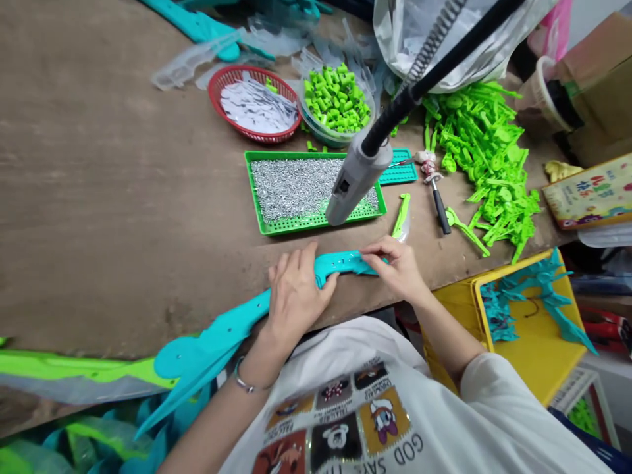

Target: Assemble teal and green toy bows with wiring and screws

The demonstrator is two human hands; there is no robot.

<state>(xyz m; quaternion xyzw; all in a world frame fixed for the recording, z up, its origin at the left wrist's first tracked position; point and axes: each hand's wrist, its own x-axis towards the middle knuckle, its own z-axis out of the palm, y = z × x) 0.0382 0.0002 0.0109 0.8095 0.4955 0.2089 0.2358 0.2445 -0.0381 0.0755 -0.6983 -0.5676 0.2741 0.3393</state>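
Observation:
A long teal plastic toy part [232, 329] lies along the near edge of the brown table [99, 184]. My left hand [295, 293] is wrapped over its middle, pressing it down. My right hand [395, 266] pinches at the part's right end, thumb and fingers together on something too small to make out. Just beyond the hands stands a green tray [257, 197] full of small silver screws. A grey electric screwdriver [354, 179] hangs over that tray on a black cable.
A red basket [217, 82] of white pieces and a bowl of green plastic bits [337, 99] sit behind the tray. A heap of green plastic parts [486, 151] lies right, near a small hammer [438, 201]. A yellow crate [538, 342] holds teal parts.

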